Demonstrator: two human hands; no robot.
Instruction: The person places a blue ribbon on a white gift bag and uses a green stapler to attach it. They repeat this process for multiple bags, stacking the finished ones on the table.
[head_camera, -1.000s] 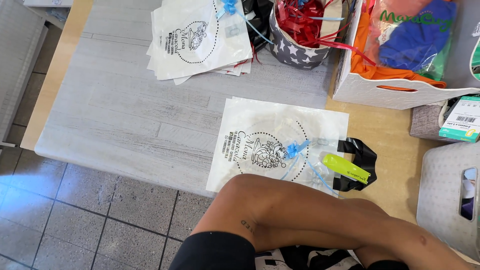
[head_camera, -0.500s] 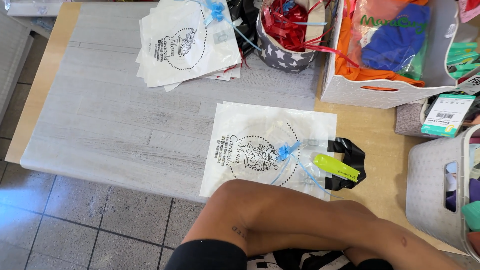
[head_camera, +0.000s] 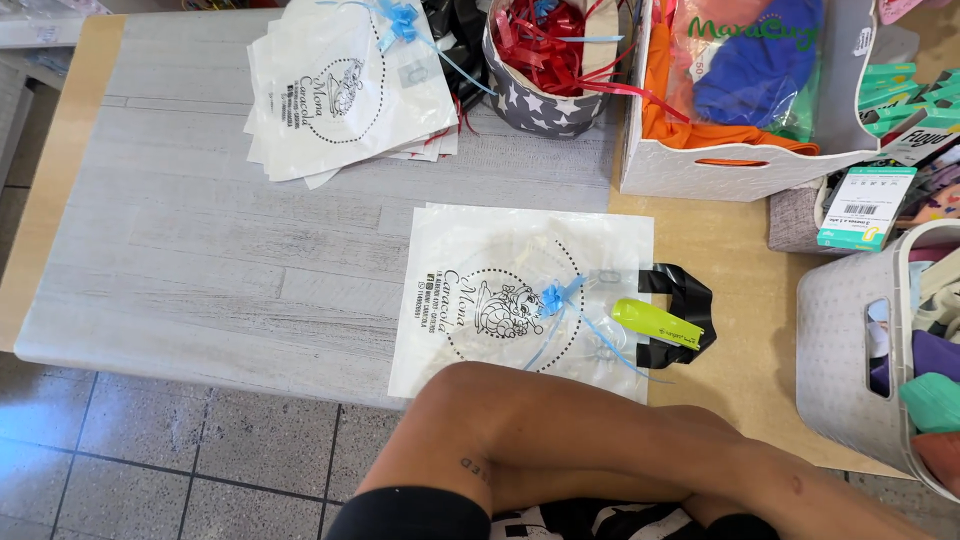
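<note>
Neither of my hands shows; only my bare forearms (head_camera: 600, 440) lie crossed along the bottom edge, just below the table. Right in front of them a white plastic bag (head_camera: 480, 260) lies flat on the grey wood-look tabletop (head_camera: 200, 260). It has a round printed design, a small blue ribbon bow (head_camera: 553, 296) and a black handle (head_camera: 690, 295) at its right end. A yellow-green stapler-like tool (head_camera: 655, 322) rests on the bag's right edge, touching the handle.
A stack of similar white bags (head_camera: 340, 100) with a blue bow lies at the back. A star-patterned tub of red ribbon (head_camera: 540, 95), a white basket of bright fabric (head_camera: 700, 170), a green box (head_camera: 865, 205) and a grey basket (head_camera: 840, 340) stand at the right. Tiled floor (head_camera: 150, 460) shows below.
The view has shifted a little, so the table's things sit slightly differently in frame. My arms stay crossed and nothing on the table has moved.
</note>
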